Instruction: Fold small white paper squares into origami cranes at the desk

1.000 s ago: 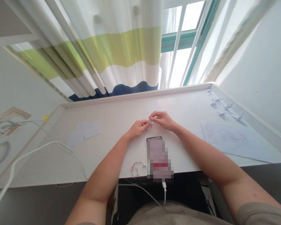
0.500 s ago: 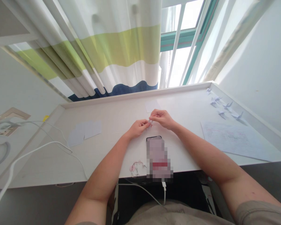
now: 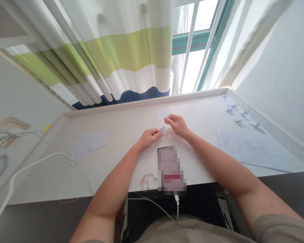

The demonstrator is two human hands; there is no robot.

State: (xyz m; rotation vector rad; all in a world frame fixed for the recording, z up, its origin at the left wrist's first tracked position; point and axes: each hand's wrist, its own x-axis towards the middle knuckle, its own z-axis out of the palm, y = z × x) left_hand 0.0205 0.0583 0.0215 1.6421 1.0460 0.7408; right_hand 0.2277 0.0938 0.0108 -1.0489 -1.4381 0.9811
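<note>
My left hand [image 3: 150, 137] pinches a small folded piece of white paper [image 3: 162, 129] between thumb and fingers, its pointed end upward. Just to the right and slightly farther away, my right hand [image 3: 177, 125] is held with fingers curled together and no object showing in them. A small gap separates its fingertips from the folded paper. Behind the hands lies a flat white paper square [image 3: 162, 114]. Nearer to me, a phone [image 3: 171, 168] with a blurred-out screen rests on the white desk [image 3: 126, 121].
Several folded paper figures [image 3: 239, 122] stand along the right side, above a written sheet [image 3: 250, 150]. Loose paper squares [image 3: 99, 141] lie at left. A beaded strap [image 3: 147, 181] is beside the phone. White cables [image 3: 30, 163] cross the left side; another cable [image 3: 177, 199] plugs into the phone.
My right hand has come away from the folded paper, leaving it in my left hand. More of the paper's pointed shape now shows. The view has shifted slightly.
</note>
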